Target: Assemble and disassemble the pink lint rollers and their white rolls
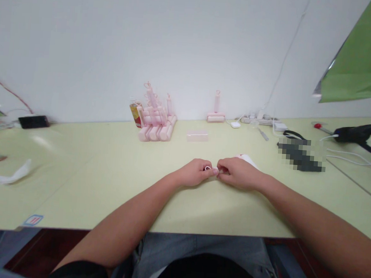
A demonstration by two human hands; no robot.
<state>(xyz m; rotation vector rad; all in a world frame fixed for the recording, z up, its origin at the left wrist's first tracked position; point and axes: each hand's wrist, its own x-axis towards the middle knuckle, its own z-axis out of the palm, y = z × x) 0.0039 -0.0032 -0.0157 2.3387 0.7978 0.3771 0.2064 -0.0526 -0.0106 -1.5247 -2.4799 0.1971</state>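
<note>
Grey trousers (pixel 197 250) fill the bottom edge, tucked under the lip of the counter (pixel 106 180), and two bare forearms run up from there to the middle of the pale green top. Left hand (pixel 194 172) and right hand (pixel 238 173) meet fingertip to fingertip. Both are curled closed, pinching a small pink piece (pixel 215 170) between them, low over the counter. A little white ring shows at the left hand's end of it; what the piece is, too small to tell.

Just behind the right hand a white scrap (pixel 250 160) peeks out. Farther back, well apart from the hands, a pale pink box (pixel 197 135) lies flat. Behind that, against the wall, sits a pile of pink rollers (pixel 156 122), handles tilted every way, with a yellow-and-red carton (pixel 135 113) at its left side. One single roller (pixel 216 110) stands upright on its own to the right of the pile.

Out right, a white power strip (pixel 259 118) with cables, and a black tool (pixel 360 133) beyond. Far left, a white paper strip (pixel 11 175) lies curled on the counter, a black device (pixel 33 121) sits by the wall, and a blue sticker (pixel 33 220) marks the near edge. Green cloth (pixel 362 62) hangs top right.
</note>
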